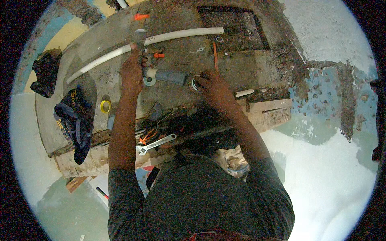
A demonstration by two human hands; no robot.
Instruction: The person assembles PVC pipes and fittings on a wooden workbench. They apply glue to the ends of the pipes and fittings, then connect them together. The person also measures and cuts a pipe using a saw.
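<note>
My left hand (132, 72) is closed at the left end of a short grey pipe (171, 76), which points right with a pale band near my fingers. Beyond my thumb stands another grey pipe piece (139, 37). My right hand (211, 83) pinches a small whitish ring (196, 84) just right of the pipe's open end, apart from it. Below the pipe, beside my left hand, lies a pale flat ring (149, 81). Small orange fittings (159, 55) lie just past the pipe.
A long white pipe (181, 35) crosses the worktop (181, 52) behind my hands. To the left are a yellow tape roll (105, 106) and a dark blue bag (74, 120). An adjustable wrench (159, 143) lies nearest me. A recess (233, 28) opens at the back right.
</note>
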